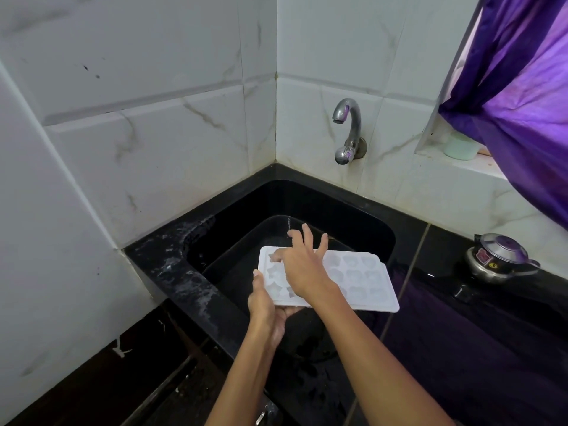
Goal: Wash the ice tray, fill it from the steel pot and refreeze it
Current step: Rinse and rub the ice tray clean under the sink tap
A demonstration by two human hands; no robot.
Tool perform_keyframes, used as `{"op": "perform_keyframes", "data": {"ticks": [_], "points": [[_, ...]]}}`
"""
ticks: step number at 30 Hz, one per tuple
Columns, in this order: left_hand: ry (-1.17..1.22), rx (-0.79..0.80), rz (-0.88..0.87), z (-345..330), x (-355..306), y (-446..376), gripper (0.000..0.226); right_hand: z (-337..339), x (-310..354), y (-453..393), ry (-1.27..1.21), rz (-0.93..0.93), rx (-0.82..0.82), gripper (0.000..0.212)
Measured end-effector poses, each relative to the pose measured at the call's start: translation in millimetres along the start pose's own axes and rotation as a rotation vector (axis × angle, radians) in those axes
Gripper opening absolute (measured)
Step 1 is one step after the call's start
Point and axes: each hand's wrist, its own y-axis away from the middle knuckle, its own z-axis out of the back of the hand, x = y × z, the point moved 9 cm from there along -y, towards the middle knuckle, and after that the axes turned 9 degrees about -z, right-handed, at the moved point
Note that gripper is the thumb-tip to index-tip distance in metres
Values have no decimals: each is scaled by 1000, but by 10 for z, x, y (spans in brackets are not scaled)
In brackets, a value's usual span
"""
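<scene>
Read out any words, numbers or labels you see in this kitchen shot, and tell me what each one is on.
"5": yellow round sticker on the steel pressure cooker at the right of the counter.
Red label beside that sticker: too blurred to read.
Ice tray, tap and tiles: no text visible.

Matt white plastic ice tray (368,290) — glossy black sink (362,222)

White marble-veined wall tiles (147,155) meet in a corner beside a purple curtain (519,96) over the window ledge (461,164).
</scene>
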Motion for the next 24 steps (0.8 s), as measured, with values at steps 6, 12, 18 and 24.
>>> {"op": "perform_keyframes", "data": {"ticks": [6,12,18,24], "points": [[13,-13,-9,77,-113,-69,44,414,-543,30,-148,-152,-129,54],[62,-20,-26,150,-230,-141,41,435,-1412,222,-105,-426,-112,57],[86,-21,-19,146,-214,-172,38,235,-1420,276,-96,-434,-65,69],[73,-37,-23,157,-212,-199,40,172,-1375,330,-111,-428,-92,69]]}}
